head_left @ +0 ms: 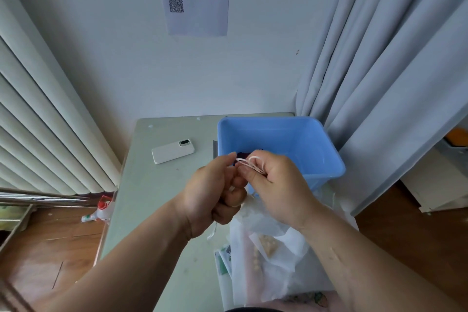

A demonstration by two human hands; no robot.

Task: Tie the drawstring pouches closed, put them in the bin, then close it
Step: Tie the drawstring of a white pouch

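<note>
A sheer white drawstring pouch (268, 243) with pale beads inside hangs below my hands over the near part of the table. My left hand (215, 190) and my right hand (276, 185) are raised together in front of the blue bin (316, 144), both pinching the pouch's thin white drawstring (249, 163), which loops between my fingers. The bin stands open on the far right of the table. Something dark purple (243, 154) shows at its bottom, mostly hidden behind my fingers. No lid is visible.
A white phone (173, 151) lies face down on the pale green table (152, 205), left of the bin. Printed paper packets (224, 259) lie under the pouch. A curtain (379, 78) hangs close on the right, a radiator on the left, a spray bottle (97, 213) on the floor.
</note>
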